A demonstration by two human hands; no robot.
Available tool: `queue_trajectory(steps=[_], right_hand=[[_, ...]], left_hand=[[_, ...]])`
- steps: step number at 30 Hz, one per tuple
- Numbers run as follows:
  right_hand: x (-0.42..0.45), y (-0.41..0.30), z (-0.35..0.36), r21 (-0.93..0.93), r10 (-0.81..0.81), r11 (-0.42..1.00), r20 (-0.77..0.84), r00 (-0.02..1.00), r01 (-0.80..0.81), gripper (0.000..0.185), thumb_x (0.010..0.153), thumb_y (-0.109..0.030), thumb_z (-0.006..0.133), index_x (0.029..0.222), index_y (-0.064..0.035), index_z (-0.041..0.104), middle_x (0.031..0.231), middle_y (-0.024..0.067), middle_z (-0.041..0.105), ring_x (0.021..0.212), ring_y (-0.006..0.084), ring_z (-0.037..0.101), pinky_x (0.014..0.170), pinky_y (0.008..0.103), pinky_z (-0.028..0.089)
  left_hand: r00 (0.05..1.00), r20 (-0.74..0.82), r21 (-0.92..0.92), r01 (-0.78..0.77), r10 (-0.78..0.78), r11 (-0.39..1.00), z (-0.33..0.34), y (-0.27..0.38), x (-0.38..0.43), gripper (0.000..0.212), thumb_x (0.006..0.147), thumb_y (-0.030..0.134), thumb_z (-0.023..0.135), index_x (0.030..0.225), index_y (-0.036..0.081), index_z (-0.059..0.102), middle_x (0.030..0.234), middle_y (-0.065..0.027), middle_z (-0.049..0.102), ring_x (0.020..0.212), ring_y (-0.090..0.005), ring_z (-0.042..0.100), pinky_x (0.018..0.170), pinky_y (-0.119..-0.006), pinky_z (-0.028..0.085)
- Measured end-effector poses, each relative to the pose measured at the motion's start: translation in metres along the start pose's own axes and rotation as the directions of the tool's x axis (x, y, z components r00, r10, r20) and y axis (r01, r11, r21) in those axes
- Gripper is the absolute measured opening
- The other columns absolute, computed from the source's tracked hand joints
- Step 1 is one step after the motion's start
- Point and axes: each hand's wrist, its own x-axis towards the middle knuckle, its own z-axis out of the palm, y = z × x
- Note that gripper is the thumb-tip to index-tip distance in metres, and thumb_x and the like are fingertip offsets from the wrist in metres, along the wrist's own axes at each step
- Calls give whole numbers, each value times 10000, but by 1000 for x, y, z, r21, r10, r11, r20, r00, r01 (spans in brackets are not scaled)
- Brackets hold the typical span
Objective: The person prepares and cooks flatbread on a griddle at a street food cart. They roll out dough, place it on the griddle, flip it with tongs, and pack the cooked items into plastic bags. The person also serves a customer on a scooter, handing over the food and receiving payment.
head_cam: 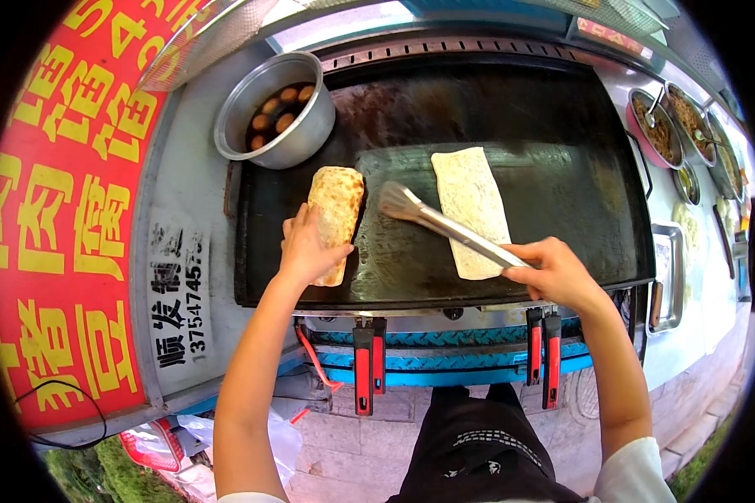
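On the dark flat griddle [409,276] lie two oblong flatbreads. The left flatbread [340,195] is browned in spots, and my left hand [308,245] rests on its left side with fingers spread and the thumb across it. Paler and flatter, the right flatbread [472,188] lies at the griddle's centre right. My right hand [550,270] grips metal tongs [453,229] by the handle end. The tongs slant across the pale flatbread, their scalloped tips over bare griddle between the two breads. Whether the tips touch the griddle, I cannot tell.
A metal pot [277,113] of eggs in dark liquid stands at the griddle's back left corner. Bowls of shredded filling [657,135] with spoons and a steel tray [667,276] are on the right counter. Red-and-black handles [363,371] jut out below the front edge. A wire rack [207,44] overhangs the back left.
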Motion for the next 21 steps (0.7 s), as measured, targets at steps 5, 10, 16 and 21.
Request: queue_trajectory(steps=[5,10,16,21], right_hand=[[-17,-3,5,98,59,993,35,998,-62,472,861,-194,665,1296,-33,578,679,25,608,523,74,542,483,250,454],[-21,4,34,158,45,984,217,975,-80,507,890,-246,654,1341,-46,536,726,20,612,556,67,552,480,240,446],[21,-7,110,387,17,918,164,986,-80,529,893,-237,656,1373,-74,507,661,10,580,526,67,524,449,242,415],[27,-28,122,-14,-157,988,-121,980,156,550,855,-190,675,1363,-60,506,763,105,670,618,171,632,536,310,494]], left_hand=[[992,-115,-46,39,-44,998,0,4,-5,739,705,342,791,1292,2,495,1389,-239,400,1260,-405,394,1008,-463,408],[975,-169,-154,120,-146,981,17,-31,-9,339,856,217,633,1113,5,575,1120,-237,566,1037,-406,557,864,-464,473],[973,-176,-234,105,-148,967,13,-12,-15,208,866,144,560,986,5,657,904,-186,693,875,-367,658,782,-434,512],[993,73,-187,103,-90,977,-28,16,-36,241,876,157,558,1040,30,682,937,-171,701,900,-334,669,806,-403,520]])
